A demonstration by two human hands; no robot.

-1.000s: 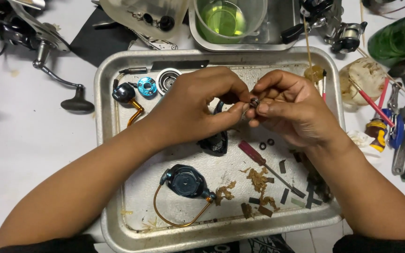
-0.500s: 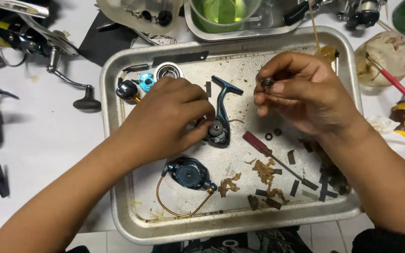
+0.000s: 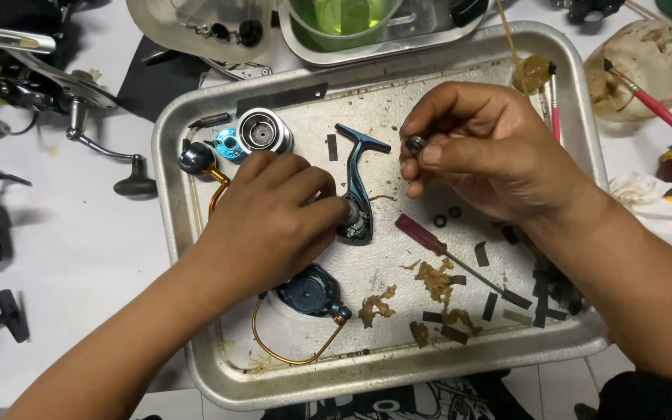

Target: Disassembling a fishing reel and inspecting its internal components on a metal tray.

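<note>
- reel body point(image 3: 356, 187), dark teal, lies at frame centre in the metal tray point(image 3: 173, 155); long axis runs top to bottom, foot uppermost.
- left hand point(image 3: 270, 222) rests fingertips on its lower end, closed lightly round it.
- right hand point(image 3: 488, 152), upper right of centre, pinches 1 small round metal part point(image 3: 414, 144) between thumb and forefinger.
- part sits just right of the body, apart from it; red-handled screwdriver point(image 3: 441, 249) lies below.
</note>
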